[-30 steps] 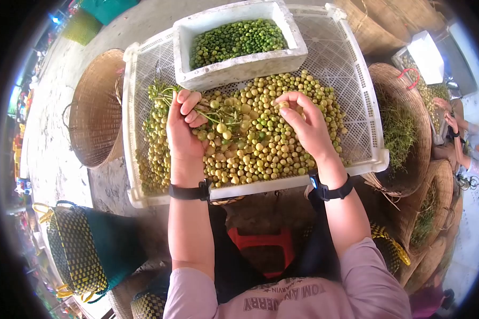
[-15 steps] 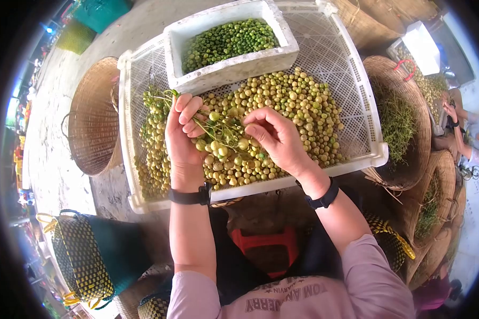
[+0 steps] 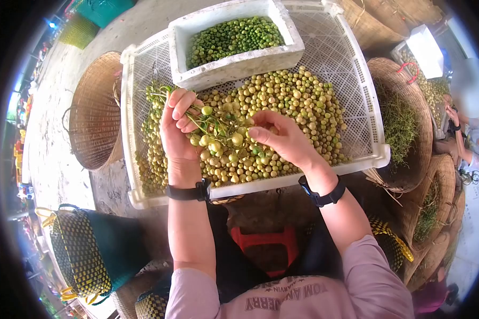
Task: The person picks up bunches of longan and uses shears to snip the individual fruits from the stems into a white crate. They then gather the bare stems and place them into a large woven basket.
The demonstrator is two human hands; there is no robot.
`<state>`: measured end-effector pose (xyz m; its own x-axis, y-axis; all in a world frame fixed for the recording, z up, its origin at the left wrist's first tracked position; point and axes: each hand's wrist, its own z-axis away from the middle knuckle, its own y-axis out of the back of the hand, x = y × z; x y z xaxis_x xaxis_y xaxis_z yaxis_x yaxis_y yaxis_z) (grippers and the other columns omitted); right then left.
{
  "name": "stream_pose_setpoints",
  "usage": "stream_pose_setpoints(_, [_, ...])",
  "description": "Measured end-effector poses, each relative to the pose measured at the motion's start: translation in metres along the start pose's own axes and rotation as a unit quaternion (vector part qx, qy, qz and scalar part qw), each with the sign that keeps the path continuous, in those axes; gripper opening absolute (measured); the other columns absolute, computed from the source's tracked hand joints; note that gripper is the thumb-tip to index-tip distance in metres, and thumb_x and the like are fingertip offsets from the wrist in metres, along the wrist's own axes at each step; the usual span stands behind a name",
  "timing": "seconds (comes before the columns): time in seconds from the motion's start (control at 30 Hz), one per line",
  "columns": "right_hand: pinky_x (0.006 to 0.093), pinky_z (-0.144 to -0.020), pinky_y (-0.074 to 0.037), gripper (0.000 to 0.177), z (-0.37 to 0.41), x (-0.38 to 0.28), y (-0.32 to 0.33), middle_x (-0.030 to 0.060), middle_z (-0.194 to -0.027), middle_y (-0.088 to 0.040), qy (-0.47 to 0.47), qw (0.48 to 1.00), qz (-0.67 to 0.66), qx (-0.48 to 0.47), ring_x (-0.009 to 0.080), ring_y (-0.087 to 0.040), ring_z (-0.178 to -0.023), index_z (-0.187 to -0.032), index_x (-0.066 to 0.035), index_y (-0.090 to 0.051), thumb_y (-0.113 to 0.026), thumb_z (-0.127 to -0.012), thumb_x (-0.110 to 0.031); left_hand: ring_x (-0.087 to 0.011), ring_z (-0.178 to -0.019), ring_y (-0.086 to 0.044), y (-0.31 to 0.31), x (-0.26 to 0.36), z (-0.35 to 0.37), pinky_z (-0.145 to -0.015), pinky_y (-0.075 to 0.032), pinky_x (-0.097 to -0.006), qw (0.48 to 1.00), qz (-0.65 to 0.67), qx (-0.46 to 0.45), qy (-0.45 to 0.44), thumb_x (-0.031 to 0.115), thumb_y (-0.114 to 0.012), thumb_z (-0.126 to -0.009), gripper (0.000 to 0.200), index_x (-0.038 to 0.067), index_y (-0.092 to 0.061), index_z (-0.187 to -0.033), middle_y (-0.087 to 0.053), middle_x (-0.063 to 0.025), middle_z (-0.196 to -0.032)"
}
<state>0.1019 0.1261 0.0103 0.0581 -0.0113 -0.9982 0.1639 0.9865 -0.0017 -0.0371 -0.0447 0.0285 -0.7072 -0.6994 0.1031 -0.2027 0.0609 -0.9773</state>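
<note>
My left hand (image 3: 179, 125) is closed around the stems of a leafy sprig (image 3: 218, 126) with round yellow-green fruits hanging from it. Stem ends stick out past the fingers at the upper left. At the sprig's right side, my right hand (image 3: 290, 139) has thumb and index finger pinched close together; what lies between the fingertips is mostly hidden. Both hands are above a heap of loose yellowish fruits (image 3: 298, 101) in a white slotted plastic tray (image 3: 377, 117).
A white foam box (image 3: 239, 72) of small green fruits (image 3: 239, 40) stands at the tray's back. A wicker basket (image 3: 95, 117) is at left, another (image 3: 423, 138) with stripped stems at right. A red stool (image 3: 266, 238) is below; another person's hand (image 3: 452, 114) shows far right.
The sprig has turned and risen slightly in my left hand. My right hand has shifted a little to the right, with thumb and index finger still close together. The view has tilted slightly.
</note>
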Motion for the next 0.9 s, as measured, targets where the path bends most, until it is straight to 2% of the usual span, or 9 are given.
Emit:
stream_pose_setpoints(0.1, [0.0158, -0.05, -0.031, 0.032, 0.002, 0.001, -0.003, -0.007, -0.076, -0.054, -0.019, 0.997, -0.071, -0.021, -0.0001, -0.04, -0.059, -0.109, -0.005, -0.059, -0.063, -0.091, -0.032, -0.0001, -0.049, -0.033, 0.001, 0.0, 0.001, -0.043, -0.029, -0.0141, 1.0, 0.01, -0.01, 0.009, 0.015, -0.035, -0.102, 0.022, 0.012, -0.044, -0.081, -0.039, 0.0066, -0.066])
stream_pose_setpoints(0.27, [0.0179, -0.05, -0.028, 0.026, 0.008, -0.012, -0.011, -0.0057, -0.075, -0.054, -0.102, 0.974, -0.203, 0.021, 0.0016, -0.037, -0.059, -0.095, -0.006, -0.062, -0.06, -0.092, -0.032, -0.0003, -0.049, -0.033, -0.001, -0.004, 0.001, -0.043, -0.029, -0.0145, 0.999, 0.023, -0.027, 0.024, 0.014, -0.036, -0.101, 0.022, 0.011, -0.043, -0.081, -0.039, 0.006, -0.065])
stream_pose_setpoints(0.4, [0.0171, -0.049, -0.03, 0.019, 0.005, 0.003, -0.001, -0.004, -0.072, -0.055, -0.083, 0.981, -0.176, -0.012, 0.0017, -0.041, -0.06, -0.093, -0.008, -0.058, -0.053, -0.094, -0.027, -0.0009, -0.049, -0.033, 0.0, -0.002, 0.001, -0.042, -0.028, -0.0156, 0.998, 0.039, -0.032, 0.033, 0.014, -0.036, -0.101, 0.022, 0.011, -0.044, -0.08, -0.039, 0.0053, -0.064])
stream_pose_setpoints(0.47, [0.0177, -0.049, -0.029, 0.027, 0.005, -0.004, 0.004, -0.003, -0.068, -0.054, -0.047, 0.968, -0.247, -0.025, 0.0029, -0.039, -0.057, -0.078, -0.008, -0.057, -0.05, -0.093, -0.029, -0.001, -0.049, -0.033, 0.001, 0.002, 0.0, -0.041, -0.028, -0.0159, 0.999, 0.035, -0.027, 0.029, 0.014, -0.036, -0.101, 0.022, 0.011, -0.044, -0.08, -0.039, 0.0049, -0.064])
stream_pose_setpoints(0.6, [0.0186, -0.045, -0.03, 0.033, -0.001, 0.002, 0.014, -0.0011, -0.071, -0.056, -0.037, 0.942, -0.334, -0.011, 0.0038, -0.042, -0.054, -0.084, -0.008, -0.059, -0.037, -0.095, -0.029, -0.0029, -0.05, -0.034, 0.0, 0.001, 0.002, -0.042, -0.029, -0.0167, 0.995, 0.076, -0.048, 0.05, 0.014, -0.036, -0.101, 0.023, 0.011, -0.043, -0.079, -0.04, 0.0035, -0.064])
stream_pose_setpoints(0.7, [0.0187, -0.046, -0.03, 0.032, -0.004, 0.0, 0.008, -0.0019, -0.077, -0.057, -0.023, 0.953, -0.302, 0.019, 0.0039, -0.042, -0.054, -0.088, -0.008, -0.06, -0.037, -0.095, -0.03, -0.0052, -0.051, -0.037, 0.0, -0.005, 0.001, -0.043, -0.032, -0.0184, 0.991, 0.095, -0.056, 0.077, 0.014, -0.033, -0.102, 0.025, 0.012, -0.042, -0.078, -0.041, 0.0029, -0.064])
stream_pose_setpoints(0.77, [0.0197, -0.045, -0.03, 0.033, -0.005, 0.004, 0.006, -0.0026, -0.08, -0.056, -0.009, 0.985, -0.17, 0.011, 0.0032, -0.041, -0.055, -0.096, -0.008, -0.062, -0.043, -0.098, -0.035, -0.0056, -0.051, -0.038, -0.003, -0.014, 0.002, -0.044, -0.034, -0.0187, 0.987, 0.11, -0.05, 0.108, 0.015, -0.031, -0.102, 0.026, 0.012, -0.042, -0.079, -0.041, 0.0029, -0.064])
stream_pose_setpoints(0.83, [0.0191, -0.052, -0.034, 0.03, -0.002, -0.005, 0.006, -0.0044, -0.081, -0.054, -0.036, 0.993, -0.107, -0.032, 0.002, -0.042, -0.062, -0.1, -0.007, -0.063, -0.053, -0.096, -0.035, -0.0033, -0.05, -0.036, -0.001, -0.022, 0.003, -0.044, -0.033, -0.0183, 0.985, 0.107, -0.048, 0.124, 0.021, -0.03, -0.103, 0.027, 0.013, -0.042, -0.081, -0.041, 0.0045, -0.064])
stream_pose_setpoints(0.9, [0.0186, -0.062, -0.037, 0.026, -0.003, -0.003, 0.0, -0.0064, -0.082, -0.053, 0.007, 0.986, -0.163, -0.042, 0.0013, -0.043, -0.071, -0.099, -0.006, -0.062, -0.059, -0.094, -0.032, -0.0032, -0.049, -0.036, -0.002, -0.029, 0.003, -0.044, -0.033, -0.0182, 0.984, 0.117, -0.036, 0.132, 0.022, -0.03, -0.103, 0.027, 0.012, -0.042, -0.081, -0.041, 0.0046, -0.064])
